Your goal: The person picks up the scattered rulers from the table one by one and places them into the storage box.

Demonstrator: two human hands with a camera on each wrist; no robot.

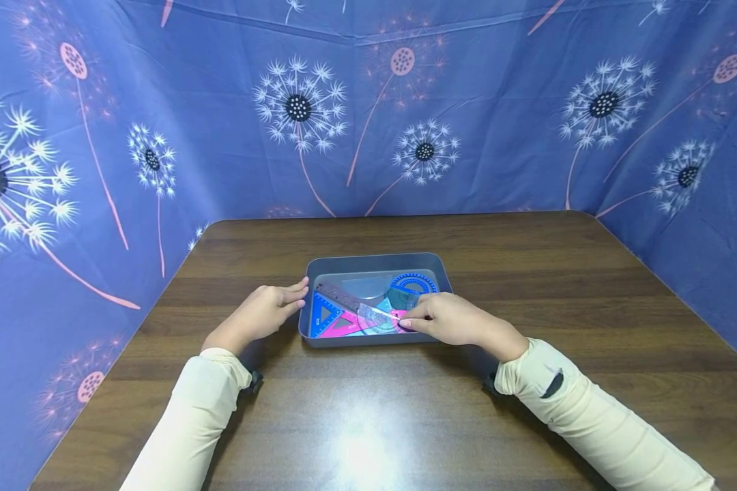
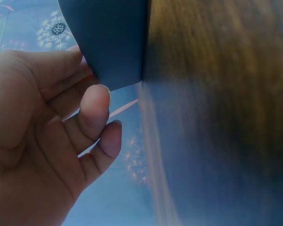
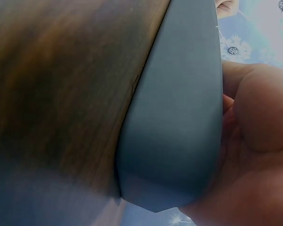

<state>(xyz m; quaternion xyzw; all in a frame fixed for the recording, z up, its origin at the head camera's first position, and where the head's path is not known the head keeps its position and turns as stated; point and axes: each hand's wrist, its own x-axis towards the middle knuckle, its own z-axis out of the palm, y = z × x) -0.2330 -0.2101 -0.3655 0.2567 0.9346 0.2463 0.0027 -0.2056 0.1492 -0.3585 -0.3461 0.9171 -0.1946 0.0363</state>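
A dark grey rectangular tray (image 1: 374,262) sits on the wooden table and holds several drawing tools. Over its near right part, my right hand (image 1: 445,318) pinches a clear plastic protractor (image 1: 373,315) between thumb and fingertips. The tray's wall hides those fingertips in the right wrist view. My left hand (image 1: 261,314) is at the tray's left side, fingertips right at the rim, with nothing gripped. In the tray lie a blue set square (image 1: 321,318), a pink set square (image 1: 342,324), a dark translucent ruler (image 1: 338,294) and a round blue protractor (image 1: 419,278).
The brown wooden table (image 1: 528,273) extends around the tray on all sides. A blue curtain (image 1: 497,170) with dandelion prints hangs behind and beside it. A bright light reflection lies on the table in front of the tray.
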